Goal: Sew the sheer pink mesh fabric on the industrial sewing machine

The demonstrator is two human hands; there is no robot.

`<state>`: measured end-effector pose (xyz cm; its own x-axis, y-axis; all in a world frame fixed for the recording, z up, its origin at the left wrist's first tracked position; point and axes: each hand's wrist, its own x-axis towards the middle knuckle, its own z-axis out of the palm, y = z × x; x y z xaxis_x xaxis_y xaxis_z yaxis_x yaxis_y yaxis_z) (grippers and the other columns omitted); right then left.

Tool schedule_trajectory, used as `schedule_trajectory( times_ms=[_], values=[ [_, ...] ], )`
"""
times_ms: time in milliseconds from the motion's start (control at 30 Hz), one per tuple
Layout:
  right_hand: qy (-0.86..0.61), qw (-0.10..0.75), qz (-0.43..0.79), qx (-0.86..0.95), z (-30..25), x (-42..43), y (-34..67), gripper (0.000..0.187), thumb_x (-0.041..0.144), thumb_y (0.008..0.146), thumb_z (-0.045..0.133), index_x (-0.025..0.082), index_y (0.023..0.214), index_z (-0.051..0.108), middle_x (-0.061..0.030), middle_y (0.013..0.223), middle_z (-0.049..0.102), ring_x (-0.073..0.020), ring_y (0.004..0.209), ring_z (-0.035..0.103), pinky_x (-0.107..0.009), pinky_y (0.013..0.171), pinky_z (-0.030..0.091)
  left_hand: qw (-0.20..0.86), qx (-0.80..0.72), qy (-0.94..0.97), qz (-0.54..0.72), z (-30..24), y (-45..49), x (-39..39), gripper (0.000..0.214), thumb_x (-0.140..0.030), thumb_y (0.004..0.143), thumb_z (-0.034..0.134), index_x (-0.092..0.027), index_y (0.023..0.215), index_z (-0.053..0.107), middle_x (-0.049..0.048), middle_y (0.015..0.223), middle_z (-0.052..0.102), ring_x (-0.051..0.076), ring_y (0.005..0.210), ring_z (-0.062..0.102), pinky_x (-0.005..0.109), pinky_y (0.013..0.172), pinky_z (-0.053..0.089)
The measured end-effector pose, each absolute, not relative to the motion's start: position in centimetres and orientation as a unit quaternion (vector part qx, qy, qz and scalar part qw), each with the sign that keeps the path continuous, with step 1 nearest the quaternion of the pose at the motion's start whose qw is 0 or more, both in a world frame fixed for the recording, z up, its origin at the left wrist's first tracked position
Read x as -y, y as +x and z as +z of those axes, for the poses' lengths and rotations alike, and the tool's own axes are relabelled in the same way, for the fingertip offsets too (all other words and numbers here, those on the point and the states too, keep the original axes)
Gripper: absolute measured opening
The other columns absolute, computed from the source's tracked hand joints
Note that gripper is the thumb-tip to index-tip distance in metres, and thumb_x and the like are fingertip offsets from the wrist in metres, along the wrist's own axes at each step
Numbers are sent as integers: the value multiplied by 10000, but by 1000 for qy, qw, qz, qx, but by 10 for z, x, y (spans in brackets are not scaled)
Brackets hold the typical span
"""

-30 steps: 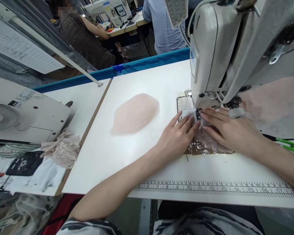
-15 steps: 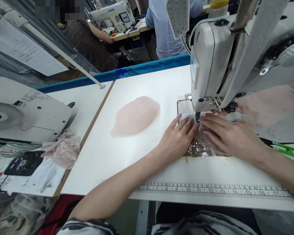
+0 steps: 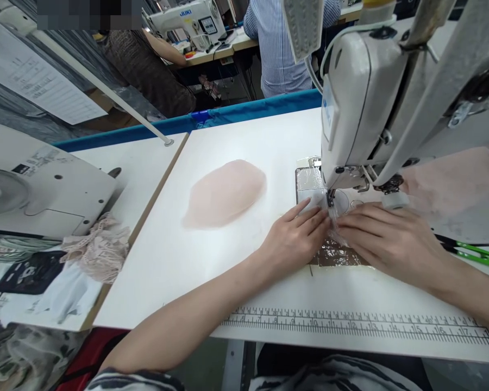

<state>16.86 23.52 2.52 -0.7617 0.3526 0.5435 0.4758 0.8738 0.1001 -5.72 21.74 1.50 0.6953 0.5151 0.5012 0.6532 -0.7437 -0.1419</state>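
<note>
Under the presser foot (image 3: 330, 198) of a white sewing machine (image 3: 346, 108) lies a narrow strip of thin, sheer fabric (image 3: 337, 234). My left hand (image 3: 295, 236) is just left of the foot, its fingers drawn together on the fabric's edge. On the other side, my right hand (image 3: 387, 236) has its fingers bunched and pinches the same fabric; its fingertips almost meet the left ones. Beneath them is the shiny, film-covered machine bed (image 3: 338, 258). Much of the fabric is hidden by my fingers.
A pale pink sheer piece (image 3: 228, 193) lies flat on the white table (image 3: 155, 271). More pink fabric (image 3: 452, 176) is behind my right hand, beside green-handled scissors (image 3: 476, 255). A ruler tape (image 3: 350, 323) runs along the front edge. Another machine (image 3: 44, 184) stands left; two people sit beyond.
Both hands have come slightly nearer to me and closer together. Their flatter, spread fingers have gathered on the fabric, baring the presser foot and bed. The camera view has shifted a little.
</note>
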Motion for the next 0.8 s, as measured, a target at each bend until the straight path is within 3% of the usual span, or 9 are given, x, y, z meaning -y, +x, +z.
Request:
schedule_trajectory(
  times_ms=[300, 467, 800],
  values=[
    [-184, 283, -100, 936, 29, -236, 169, 220, 24, 907, 575, 169, 949, 736, -23, 997, 781, -183, 935, 732, -301, 730, 617, 156, 319, -910, -212, 18, -59, -212, 251, -172, 994, 522, -69, 1133, 704, 103, 1155, 743, 203, 1109, 709, 393, 1100, 522],
    [-185, 290, -95, 934, 27, -236, 168, 190, 28, 906, 586, 134, 949, 737, -41, 987, 782, -209, 926, 738, -330, 709, 628, 155, 321, -911, -210, 19, -58, -212, 248, -169, 989, 533, -66, 1138, 703, 106, 1142, 747, 211, 1113, 707, 406, 1093, 528],
    [-193, 290, -106, 932, 27, -238, 169, 212, 44, 922, 568, 169, 899, 737, -31, 970, 783, -188, 905, 738, -305, 680, 607, 152, 325, -909, -214, 19, -57, -214, 247, -177, 987, 543, -64, 1134, 706, 100, 1144, 748, 208, 1113, 706, 409, 1105, 516]
  ],
)
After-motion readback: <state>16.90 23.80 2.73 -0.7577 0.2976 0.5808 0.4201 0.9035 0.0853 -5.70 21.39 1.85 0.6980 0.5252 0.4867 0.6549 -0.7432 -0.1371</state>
